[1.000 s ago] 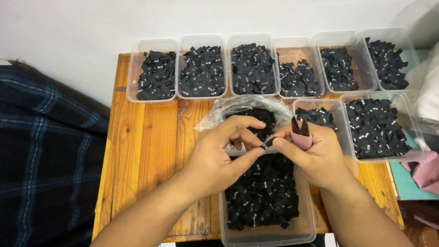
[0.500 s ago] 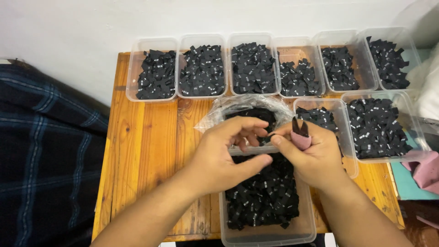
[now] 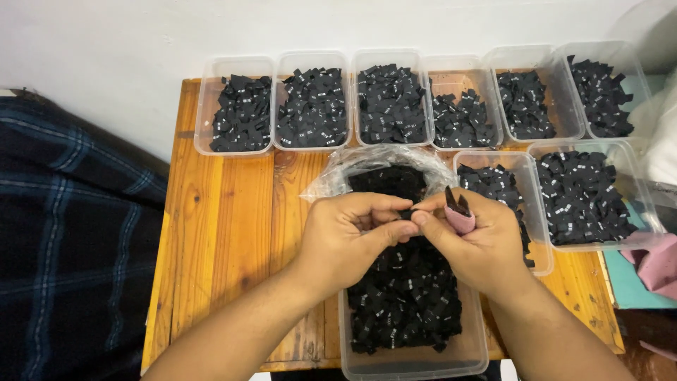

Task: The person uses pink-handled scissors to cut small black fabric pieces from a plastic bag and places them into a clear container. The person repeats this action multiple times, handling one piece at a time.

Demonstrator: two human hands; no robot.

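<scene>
both hands point(image 3: 416, 236) pinching black label point(image 3: 406, 214), above tub rim point(image 3: 343, 331)

Over a clear tub point(image 3: 412, 360) of small black labels point(image 3: 409, 296), the left hand point(image 3: 345, 236) and right hand point(image 3: 479, 243) meet, fingers point(image 3: 395, 229) pinching one label between them. The right hand also grips pink-handled snips point(image 3: 458, 210). More label-filled tubs point(image 3: 314, 102) line the wooden worktop point(image 3: 226, 233), beside a plastic bag point(image 3: 381, 166).
</scene>
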